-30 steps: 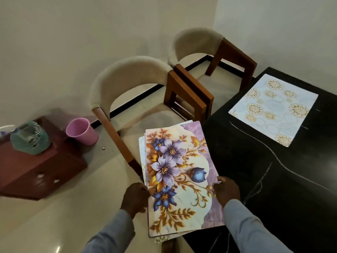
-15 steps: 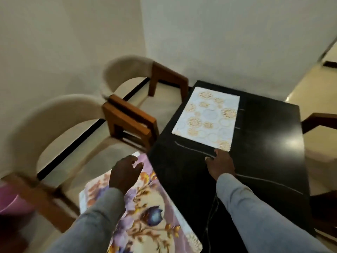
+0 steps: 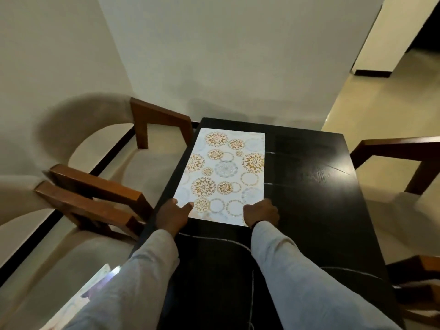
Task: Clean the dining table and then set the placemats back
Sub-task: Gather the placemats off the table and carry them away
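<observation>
A: Logging hand positions. Placemat (image 3: 226,172) lies flat on the dark counter (image 3: 309,186), toward its left edge, long axis running away from the person. Left hand (image 3: 172,216) sits at the near-left corner, thumb laid on top of the mat. Right hand (image 3: 260,211) is at the near-right corner, fingers curled over the edge.

B: Grip state?

A: Left pinches the corner, judging by the thumb; fingers underneath are hidden. Right appears clamped on its corner.

B: Nearer hand?

A: Both equal, on the near short edge. Mat extends straight ahead, so any lift or slide likely runs along its length. More mats (image 3: 95,287) rest on the near chair (image 3: 47,258), lower left.
</observation>
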